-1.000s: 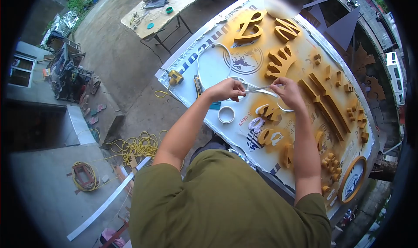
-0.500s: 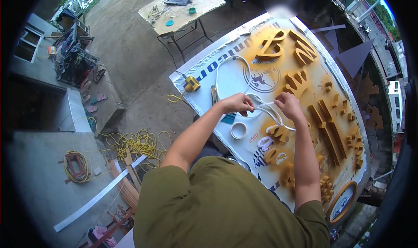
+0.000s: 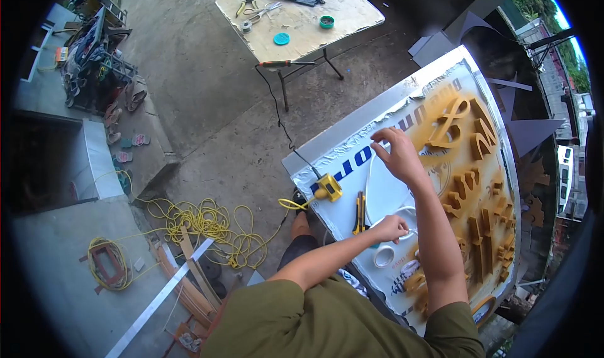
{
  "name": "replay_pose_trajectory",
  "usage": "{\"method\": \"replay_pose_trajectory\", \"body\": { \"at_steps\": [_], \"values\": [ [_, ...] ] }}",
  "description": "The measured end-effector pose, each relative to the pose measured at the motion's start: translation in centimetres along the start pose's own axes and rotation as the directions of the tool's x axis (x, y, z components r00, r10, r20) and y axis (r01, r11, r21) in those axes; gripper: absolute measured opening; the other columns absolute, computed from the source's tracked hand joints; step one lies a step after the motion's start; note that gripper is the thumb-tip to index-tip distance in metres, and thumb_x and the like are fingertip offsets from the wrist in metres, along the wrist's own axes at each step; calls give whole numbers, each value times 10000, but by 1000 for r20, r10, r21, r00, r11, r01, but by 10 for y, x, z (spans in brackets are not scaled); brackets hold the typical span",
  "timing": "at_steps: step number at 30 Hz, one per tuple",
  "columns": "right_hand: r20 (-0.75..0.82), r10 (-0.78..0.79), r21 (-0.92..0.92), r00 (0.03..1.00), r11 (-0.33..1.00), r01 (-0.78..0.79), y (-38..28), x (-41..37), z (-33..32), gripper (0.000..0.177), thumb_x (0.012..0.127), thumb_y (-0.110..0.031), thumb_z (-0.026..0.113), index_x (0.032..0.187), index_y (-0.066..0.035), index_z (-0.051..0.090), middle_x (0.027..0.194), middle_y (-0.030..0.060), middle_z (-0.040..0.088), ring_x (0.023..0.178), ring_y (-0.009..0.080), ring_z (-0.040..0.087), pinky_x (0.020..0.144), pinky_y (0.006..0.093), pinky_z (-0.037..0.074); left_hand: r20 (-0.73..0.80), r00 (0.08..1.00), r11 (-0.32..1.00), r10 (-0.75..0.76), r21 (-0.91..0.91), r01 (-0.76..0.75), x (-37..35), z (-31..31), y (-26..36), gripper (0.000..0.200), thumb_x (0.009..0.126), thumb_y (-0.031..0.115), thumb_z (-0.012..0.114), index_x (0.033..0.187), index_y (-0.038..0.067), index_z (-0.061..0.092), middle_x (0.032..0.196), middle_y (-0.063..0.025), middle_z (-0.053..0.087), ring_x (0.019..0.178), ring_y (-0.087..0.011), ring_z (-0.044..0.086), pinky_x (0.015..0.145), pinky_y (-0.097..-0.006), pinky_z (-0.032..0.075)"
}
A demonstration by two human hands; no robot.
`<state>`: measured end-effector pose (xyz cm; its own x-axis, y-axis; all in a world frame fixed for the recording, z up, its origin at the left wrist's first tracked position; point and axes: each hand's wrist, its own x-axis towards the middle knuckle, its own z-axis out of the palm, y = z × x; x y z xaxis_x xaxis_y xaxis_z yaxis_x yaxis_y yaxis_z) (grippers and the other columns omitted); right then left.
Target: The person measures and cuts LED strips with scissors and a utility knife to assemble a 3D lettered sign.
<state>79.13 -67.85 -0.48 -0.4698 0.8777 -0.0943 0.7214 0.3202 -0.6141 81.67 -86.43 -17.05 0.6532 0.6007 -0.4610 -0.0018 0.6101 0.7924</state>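
Observation:
My left hand (image 3: 391, 229) is closed on a thin white cable (image 3: 412, 233) low over the printed board (image 3: 352, 169). My right hand (image 3: 401, 156) is raised above the board's far side, its thumb and fingers curved but apart, with nothing visible in them. The cable's loop lies on the board between both hands, partly hidden by my right forearm. Beside my left hand are a yellow-and-black utility knife (image 3: 359, 213) and a roll of white tape (image 3: 384, 256). A yellow power socket (image 3: 328, 187) with a black plug sits at the board's left edge.
Gold-painted letters (image 3: 484, 232) stand on the board's right side. A soldering iron (image 3: 277, 63) lies on the far table's (image 3: 302, 31) near edge, with pliers (image 3: 246, 4), scissors (image 3: 264, 9) and a small green tin (image 3: 326, 22) behind. Yellow cord (image 3: 201, 223) lies tangled on the floor.
My hands have separated: the right has moved up and away towards the far table, while the left stays on the cable, now lower. The view has shifted, showing more of the far table.

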Motion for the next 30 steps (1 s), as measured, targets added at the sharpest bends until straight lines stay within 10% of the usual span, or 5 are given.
{"method": "replay_pose_trajectory", "body": {
  "at_steps": [10, 15, 30],
  "values": [
    [74, -221, -55, 973, 973, 225, -23, 228, 100, 207, 958, -148, 633, 1089, -42, 752, 1016, 188, 745, 1036, 383, 672, 957, 474, 521, -7, 998, 996, 69, -60, -70, 11, -20, -30, 197, 983, 151, 709, 1058, -24, 759, 783, -103, 754, 565, -152, 696, 567, -337, 571],
    [90, -235, -73, 968, 968, 242, -59, 384, 158, 271, 922, -102, 585, 1122, -48, 758, 1027, 243, 751, 1045, 405, 706, 958, 505, 532, -22, 975, 969, 222, 119, -218, 2, -22, -47, 194, 880, 174, 718, 999, 36, 783, 922, -232, 763, 870, -409, 750, 807, -481, 598],
    [129, -254, -397, 959, 872, 285, -53, 615, 282, 583, 929, -70, 523, 1487, -213, 613, 1298, 226, 713, 1221, 410, 663, 1057, 485, 503, 130, 965, 974, 227, -35, -224, 8, -60, -53, 203, 941, 198, 683, 1030, 38, 771, 978, -213, 778, 935, -389, 754, 854, -478, 588]
  ]
}}
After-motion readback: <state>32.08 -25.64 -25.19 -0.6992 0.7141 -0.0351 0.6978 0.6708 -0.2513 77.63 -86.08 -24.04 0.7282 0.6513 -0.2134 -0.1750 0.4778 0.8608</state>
